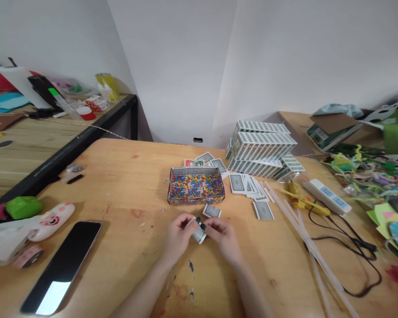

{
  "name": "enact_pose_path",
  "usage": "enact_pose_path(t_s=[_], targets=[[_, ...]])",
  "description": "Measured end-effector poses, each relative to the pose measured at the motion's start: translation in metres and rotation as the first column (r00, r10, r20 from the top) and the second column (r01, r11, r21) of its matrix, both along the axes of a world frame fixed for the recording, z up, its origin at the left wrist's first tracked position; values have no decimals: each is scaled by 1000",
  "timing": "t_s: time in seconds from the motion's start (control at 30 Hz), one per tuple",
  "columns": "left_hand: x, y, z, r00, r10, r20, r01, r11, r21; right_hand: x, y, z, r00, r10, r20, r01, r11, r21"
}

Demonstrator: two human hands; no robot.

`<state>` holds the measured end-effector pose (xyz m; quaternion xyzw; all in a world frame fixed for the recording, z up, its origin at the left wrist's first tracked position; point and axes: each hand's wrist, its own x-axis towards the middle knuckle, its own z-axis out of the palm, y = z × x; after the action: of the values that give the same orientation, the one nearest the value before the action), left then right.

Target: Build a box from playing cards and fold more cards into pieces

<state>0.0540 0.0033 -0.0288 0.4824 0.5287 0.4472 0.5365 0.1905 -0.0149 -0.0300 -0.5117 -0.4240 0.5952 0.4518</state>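
Observation:
My left hand (pixel 180 234) pinches a patterned playing card (pixel 199 235), which looks bent, between thumb and fingers. My right hand (pixel 224 236) is closed at the card's right edge, its fingertips meeting it. Dark nails show on both hands where they come together. Just beyond the fingers lies a small stack of playing cards (pixel 212 211), back side up. Behind that sits an open-topped box (pixel 196 201) with a colourful speckled pattern, its inside facing me.
Loose cards (pixel 238 183) lie right of the box, near stacked striped card packs (pixel 265 145). Farther right are clear glue sticks (pixel 313 251), a yellow glue gun (pixel 296 198) and a power strip (pixel 328 195) with cables. A phone (pixel 63 265) lies left.

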Motion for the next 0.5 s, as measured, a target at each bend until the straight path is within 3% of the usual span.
enact_pose_path(t_s=[0.1, 0.23, 0.5], targets=[[-1, -1, 0, 999, -43, -16, 43, 999, -24, 0, -1, 0, 995, 96, 19, -95, 995, -22], [-2, 1, 0, 995, -101, 8, 101, 995, -21, -1, -2, 0, 991, 126, 33, -125, 992, -33], [1, 1, 0, 991, -86, 103, 93, 994, -63, -5, -4, 0, 1000, -18, 7, 18, 999, 28]])
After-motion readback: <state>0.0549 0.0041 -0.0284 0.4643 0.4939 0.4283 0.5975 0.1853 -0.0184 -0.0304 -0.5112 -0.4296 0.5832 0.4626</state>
